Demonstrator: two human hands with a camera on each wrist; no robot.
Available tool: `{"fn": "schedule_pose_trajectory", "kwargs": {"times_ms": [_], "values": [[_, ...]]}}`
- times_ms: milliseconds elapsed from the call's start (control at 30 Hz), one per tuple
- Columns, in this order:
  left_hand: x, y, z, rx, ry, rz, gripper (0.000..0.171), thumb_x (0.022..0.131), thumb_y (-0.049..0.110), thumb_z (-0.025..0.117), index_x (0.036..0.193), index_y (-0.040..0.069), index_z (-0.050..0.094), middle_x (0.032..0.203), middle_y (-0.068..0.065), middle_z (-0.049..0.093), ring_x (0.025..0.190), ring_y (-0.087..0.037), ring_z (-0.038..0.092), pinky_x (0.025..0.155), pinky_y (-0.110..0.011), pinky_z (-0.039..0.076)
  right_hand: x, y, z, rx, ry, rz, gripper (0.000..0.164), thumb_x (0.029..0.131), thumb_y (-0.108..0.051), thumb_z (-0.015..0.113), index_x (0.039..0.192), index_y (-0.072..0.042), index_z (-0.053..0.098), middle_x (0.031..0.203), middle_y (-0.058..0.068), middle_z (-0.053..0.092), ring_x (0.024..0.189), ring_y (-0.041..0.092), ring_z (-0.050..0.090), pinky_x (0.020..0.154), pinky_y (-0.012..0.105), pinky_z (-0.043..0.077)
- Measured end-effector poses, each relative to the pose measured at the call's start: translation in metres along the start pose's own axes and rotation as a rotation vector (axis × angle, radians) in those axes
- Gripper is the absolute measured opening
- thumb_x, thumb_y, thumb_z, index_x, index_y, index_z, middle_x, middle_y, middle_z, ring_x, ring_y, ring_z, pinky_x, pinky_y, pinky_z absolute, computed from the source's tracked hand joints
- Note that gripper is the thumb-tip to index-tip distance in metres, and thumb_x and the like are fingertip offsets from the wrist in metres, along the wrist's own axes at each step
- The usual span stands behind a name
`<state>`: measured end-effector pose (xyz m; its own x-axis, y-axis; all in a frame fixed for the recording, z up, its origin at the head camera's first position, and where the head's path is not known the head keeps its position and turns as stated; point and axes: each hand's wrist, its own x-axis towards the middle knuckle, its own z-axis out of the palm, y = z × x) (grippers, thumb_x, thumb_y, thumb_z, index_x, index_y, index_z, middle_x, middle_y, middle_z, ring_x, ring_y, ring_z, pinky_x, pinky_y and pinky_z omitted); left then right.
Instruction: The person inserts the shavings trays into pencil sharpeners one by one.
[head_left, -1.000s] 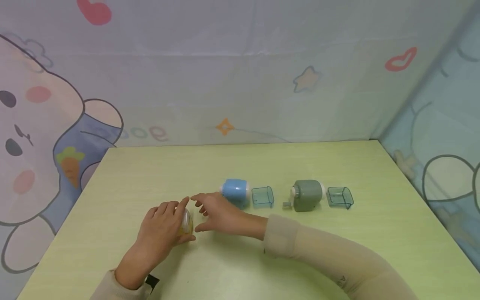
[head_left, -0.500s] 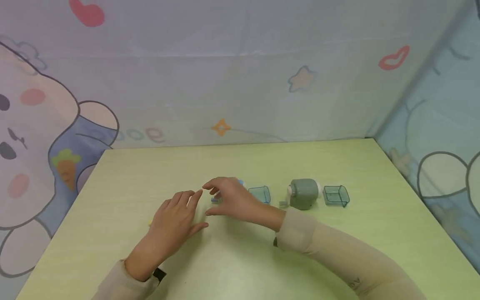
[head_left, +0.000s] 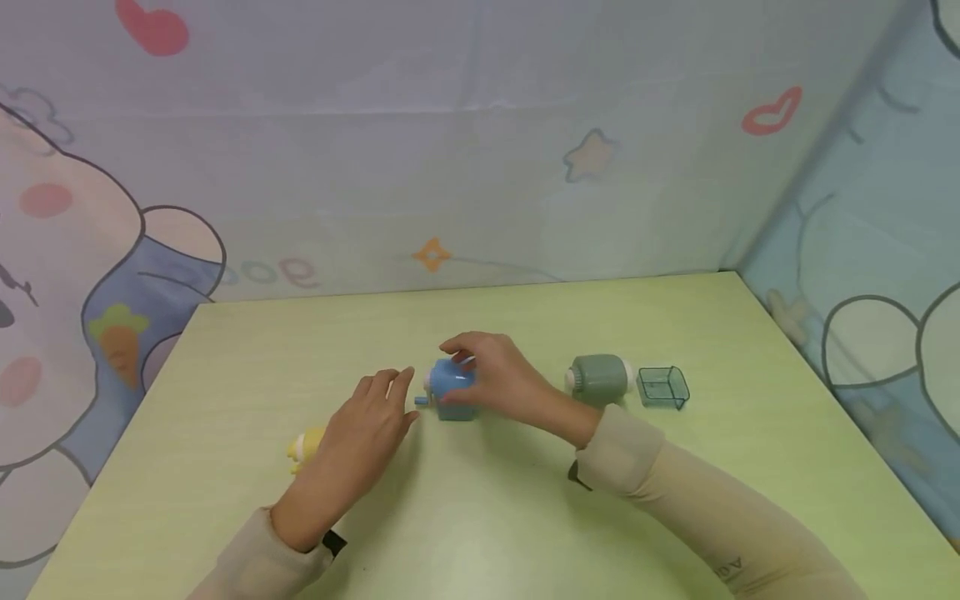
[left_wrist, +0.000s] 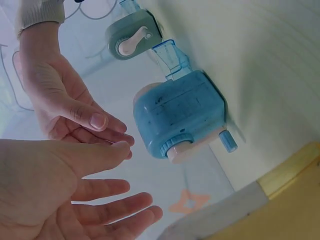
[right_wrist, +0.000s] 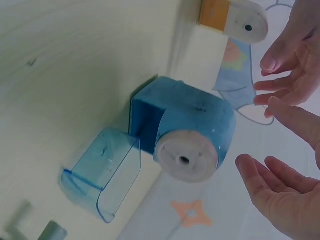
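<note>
Between our left hand (head_left: 367, 437), fingers relaxed, and our right hand (head_left: 506, 379), curved wide, both holding nothing, we see the blue pencil sharpener (left_wrist: 182, 112) on the table (head_left: 465, 533), its clear drawer (right_wrist: 112, 155) out below the right hand, gripping seemingly still undone.

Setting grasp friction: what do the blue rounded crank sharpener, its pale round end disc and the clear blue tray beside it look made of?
Blue rounded crank sharpener: likely hard plastic, satin; smooth faces, rounded edges.
Pale round end disc: probably plastic, fairly matte; no metallic glint.
Clear blue tray: probably rigid plastic, glossy; see-through walls, darker edges. Glass not ruled out.
</note>
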<state>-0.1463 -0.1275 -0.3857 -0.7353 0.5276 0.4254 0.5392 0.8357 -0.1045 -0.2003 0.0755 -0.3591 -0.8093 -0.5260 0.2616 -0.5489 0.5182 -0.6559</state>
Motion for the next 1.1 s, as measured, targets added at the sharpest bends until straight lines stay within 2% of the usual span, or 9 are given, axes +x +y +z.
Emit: {"fn": "schedule_pose_trajectory", "kwargs": {"times_ms": [167, 300, 500, 733, 900, 1100], "values": [[0.006, 0.007, 0.005, -0.06, 0.013, 0.012, 0.058, 0.078, 0.014, 0.072, 0.125, -0.002, 0.044, 0.113, -0.018, 0.05, 0.093, -0.029, 0.051, 0.062, -0.029, 0.052, -0.002, 0.007, -0.01, -0.017, 0.007, 0.039, 0.06, 0.064, -0.019, 0.083, 0.116, -0.002, 0.055, 0.11, 0.008, 0.059, 0.094, 0.02, 0.057, 0.079, 0.029, 0.049], [0.009, 0.015, 0.01, -0.088, 0.017, 0.012, 0.059, 0.077, 0.011, 0.072, 0.127, -0.001, 0.043, 0.118, -0.02, 0.048, 0.096, -0.03, 0.051, 0.058, -0.028, 0.052, -0.005, 0.014, -0.015, -0.044, -0.023, 0.089, 0.065, 0.065, -0.023, 0.082, 0.12, -0.004, 0.053, 0.114, 0.007, 0.057, 0.097, 0.017, 0.055, 0.081, 0.026, 0.047], [0.013, 0.024, 0.021, -0.136, 0.062, -0.012, 0.053, 0.08, 0.007, 0.069, 0.126, -0.001, 0.043, 0.12, -0.021, 0.047, 0.095, -0.03, 0.051, 0.05, -0.028, 0.051, -0.009, 0.024, -0.021, -0.088, -0.085, 0.144, 0.073, 0.066, -0.027, 0.082, 0.125, -0.001, 0.048, 0.122, 0.01, 0.052, 0.105, 0.022, 0.05, 0.085, 0.033, 0.045], [0.018, 0.029, 0.032, -0.154, 0.092, 0.013, 0.051, 0.082, 0.006, 0.066, 0.126, 0.0, 0.04, 0.12, -0.024, 0.045, 0.093, -0.032, 0.051, 0.048, -0.028, 0.051, -0.012, 0.027, -0.024, -0.193, -0.216, 0.228, 0.083, 0.063, -0.024, 0.083, 0.129, 0.004, 0.042, 0.127, 0.018, 0.043, 0.116, 0.029, 0.04, 0.096, 0.038, 0.037], [0.021, 0.03, 0.037, -0.164, 0.098, -0.007, 0.052, 0.083, 0.01, 0.066, 0.126, 0.0, 0.04, 0.122, -0.025, 0.043, 0.094, -0.033, 0.05, 0.051, -0.03, 0.052, -0.015, 0.029, -0.024, -0.244, -0.29, 0.282, 0.084, 0.064, -0.014, 0.083, 0.13, 0.008, 0.036, 0.125, 0.02, 0.04, 0.113, 0.029, 0.041, 0.094, 0.037, 0.039], [0.024, 0.031, 0.042, -0.148, 0.083, -0.024, 0.053, 0.082, 0.012, 0.068, 0.127, 0.001, 0.041, 0.123, -0.026, 0.043, 0.102, -0.035, 0.048, 0.056, -0.034, 0.054, -0.021, 0.037, -0.023, -0.335, -0.295, 0.228, 0.076, 0.062, -0.006, 0.082, 0.123, 0.013, 0.041, 0.109, 0.019, 0.046, 0.098, 0.025, 0.046, 0.086, 0.033, 0.044]]}}
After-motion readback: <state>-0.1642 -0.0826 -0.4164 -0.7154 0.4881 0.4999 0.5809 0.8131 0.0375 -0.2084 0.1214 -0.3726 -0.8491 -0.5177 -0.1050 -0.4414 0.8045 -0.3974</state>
